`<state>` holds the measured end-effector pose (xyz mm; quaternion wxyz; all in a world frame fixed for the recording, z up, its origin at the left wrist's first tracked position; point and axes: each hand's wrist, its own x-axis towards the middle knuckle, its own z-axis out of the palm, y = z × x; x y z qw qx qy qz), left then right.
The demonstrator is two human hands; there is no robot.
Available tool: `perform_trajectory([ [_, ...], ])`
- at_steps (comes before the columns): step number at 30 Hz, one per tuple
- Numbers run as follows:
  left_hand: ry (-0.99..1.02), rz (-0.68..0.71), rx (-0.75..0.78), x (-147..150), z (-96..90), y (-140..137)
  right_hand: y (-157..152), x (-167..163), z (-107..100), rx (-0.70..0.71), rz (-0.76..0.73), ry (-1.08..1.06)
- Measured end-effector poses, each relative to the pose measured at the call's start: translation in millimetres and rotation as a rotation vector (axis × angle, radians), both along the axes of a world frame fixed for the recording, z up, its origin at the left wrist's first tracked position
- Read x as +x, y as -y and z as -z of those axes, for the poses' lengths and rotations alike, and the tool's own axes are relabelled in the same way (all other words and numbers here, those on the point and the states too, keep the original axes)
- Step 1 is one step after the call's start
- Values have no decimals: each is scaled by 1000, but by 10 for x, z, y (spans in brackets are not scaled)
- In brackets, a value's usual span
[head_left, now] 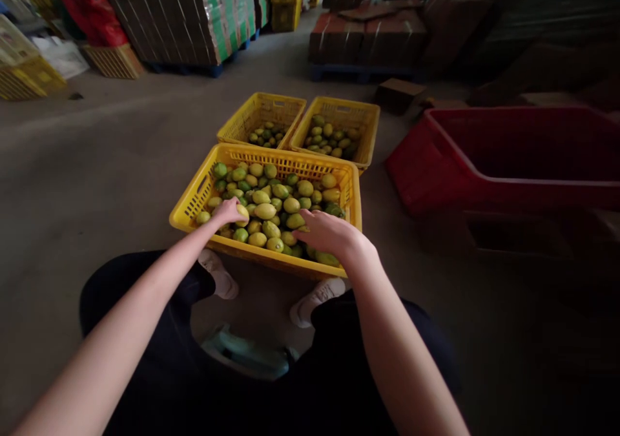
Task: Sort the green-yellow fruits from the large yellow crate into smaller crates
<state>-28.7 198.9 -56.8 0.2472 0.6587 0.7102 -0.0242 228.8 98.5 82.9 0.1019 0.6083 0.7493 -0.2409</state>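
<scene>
Directly before me a yellow plastic crate [356, 213] holds many lemons, some yellow and some still green. At the crate's near left part, my left hand [227, 214] has its fingers closed round a yellow lemon [242, 214]. Over the right half of the fruit is my right hand [329, 232], its thumb and fingers apart, close above or touching the lemons; its palm side is hidden. Between the two hands lies a pale yellow lemon [265, 211], with a greenish one [295, 221] beside the right fingertips.
Behind the near crate stand two more yellow crates, a left one [232, 123] and a right one [372, 129], each partly filled with lemons. A large red tub [421, 165] is at the right. Stacked cartons [368, 39] on a pallet and a wrapped stack [227, 16] stand farther back.
</scene>
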Motion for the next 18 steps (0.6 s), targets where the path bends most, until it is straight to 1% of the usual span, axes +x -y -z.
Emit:
perform_trajectory([
  [3, 223, -67, 53, -117, -398, -21, -12, -55, 29, 25, -14, -9],
  [5, 479, -111, 62, -113, -698, 8, -28, -118, 58, 58, -14, -89],
  [6, 640, -143, 50, -80, -838, 40, -42, -159, 77, 90, 2, -171],
  [8, 966, -211, -7, 39, -1067, 140, -76, -260, 126, 176, 70, -423],
  [9, 1078, -230, -40, 119, -1149, 204, -91, -321, 152, 209, 103, -588],
  [10, 1142, -230, -67, 205, -1207, 274, -101, -387, 176, 225, 131, -771],
  [12, 1184, -206, -123, 375, -1264, 430, -98, -524, 207, 215, 216, -1131],
  [13, 1167, -182, -163, 448, -1271, 509, -86, -588, 213, 214, 295, -1278],
  [14, 1127, -155, -215, 509, -1269, 583, -69, -642, 211, 221, 405, -1392],
  [16, 1009, -95, -335, 579, -1251, 693, -39, -699, 196, 202, 677, -1511],
  [17, 953, -61, -386, 587, -1235, 716, -33, -692, 188, 151, 799, -1537],
  [18, 909, -25, -425, 578, -1213, 710, -36, -658, 182, 71, 899, -1559],
])
